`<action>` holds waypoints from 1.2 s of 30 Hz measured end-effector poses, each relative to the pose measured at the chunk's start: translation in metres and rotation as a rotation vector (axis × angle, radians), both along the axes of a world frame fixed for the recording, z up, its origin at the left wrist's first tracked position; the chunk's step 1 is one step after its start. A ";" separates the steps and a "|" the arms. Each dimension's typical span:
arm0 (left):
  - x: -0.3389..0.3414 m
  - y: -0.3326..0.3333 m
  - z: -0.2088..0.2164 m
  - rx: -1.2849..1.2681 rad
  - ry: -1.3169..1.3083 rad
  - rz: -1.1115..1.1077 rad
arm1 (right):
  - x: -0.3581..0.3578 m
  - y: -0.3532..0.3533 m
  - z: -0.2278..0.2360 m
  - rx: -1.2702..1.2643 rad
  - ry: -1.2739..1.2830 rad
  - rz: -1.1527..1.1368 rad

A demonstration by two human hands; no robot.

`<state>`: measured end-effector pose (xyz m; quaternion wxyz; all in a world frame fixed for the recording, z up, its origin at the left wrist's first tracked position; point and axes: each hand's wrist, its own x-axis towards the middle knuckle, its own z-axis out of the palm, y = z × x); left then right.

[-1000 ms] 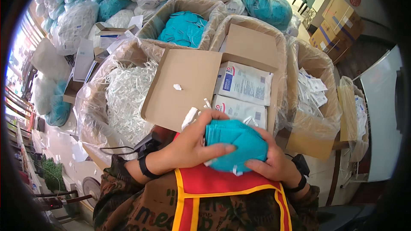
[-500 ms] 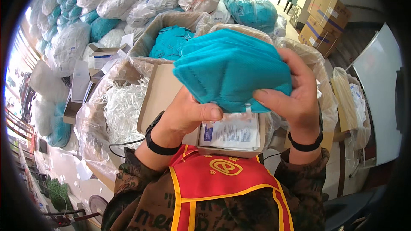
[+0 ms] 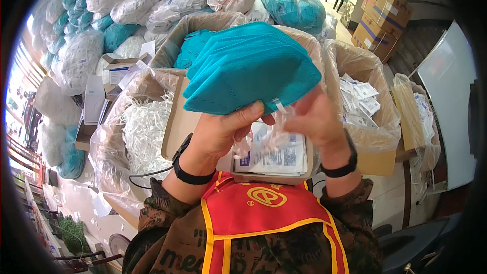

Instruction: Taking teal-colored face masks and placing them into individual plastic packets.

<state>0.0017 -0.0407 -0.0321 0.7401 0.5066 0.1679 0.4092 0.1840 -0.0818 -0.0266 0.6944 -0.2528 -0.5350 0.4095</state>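
Note:
A fanned stack of teal folded face masks point(image 3: 253, 71) is up in front of me. My left hand point(image 3: 223, 129) grips the stack from below, its thumb pressed on the lower edge. My right hand point(image 3: 317, 122) is at the stack's lower right, partly blurred, its thumb and fingers closed around the white elastic straps point(image 3: 278, 127) that hang under the masks. Beneath both hands lies an open carton point(image 3: 238, 175) with white printed packets point(image 3: 281, 155) in it; its raised lid point(image 3: 175, 122) leans to the left.
Left of the carton, a plastic-lined box point(image 3: 109, 144) holds white strips point(image 3: 147, 127). Behind the stack, another lined box point(image 3: 170, 45) contains teal masks. White packets point(image 3: 357, 99) fill a lined box at right. Stuffed bags point(image 3: 81, 61) pile up at far left; brown cartons point(image 3: 383, 15) stand far right.
The stack has shifted left and tilted in my left hand. My right hand has left the stack's right side and moved down to the straps, uncovering the packet box at right.

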 end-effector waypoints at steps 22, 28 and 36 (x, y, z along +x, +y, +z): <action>-0.038 0.028 -0.032 -0.057 -0.765 -0.154 | 0.012 -0.015 -0.048 -0.373 -0.912 0.246; -0.071 0.052 -0.062 0.189 -0.748 -0.554 | 0.022 -0.014 -0.029 -0.037 -1.123 0.050; -0.057 0.004 0.027 1.120 0.671 -0.248 | 0.033 -0.016 0.007 -0.022 -1.323 0.068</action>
